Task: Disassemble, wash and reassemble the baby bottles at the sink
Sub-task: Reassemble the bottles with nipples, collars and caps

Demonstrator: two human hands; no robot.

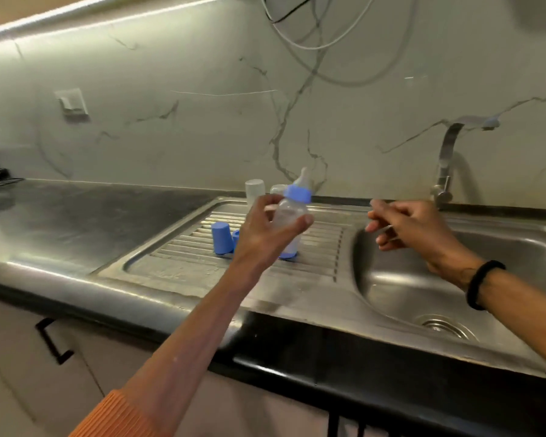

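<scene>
My left hand [267,228] grips clear plastic baby bottle with blue collar and teat [292,212] above steel drainboard [177,263]. Right hand [407,227] loosely curled, empty, near basin. Steady body, twist collar next.

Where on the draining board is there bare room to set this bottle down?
The front strip of the draining board, between the ribs and the counter edge, is bare, as are the ribs on the right next to the sink basin. It's crowded at the back left, around the blue caps and clear cups. The left hand holds the bottle.
</scene>
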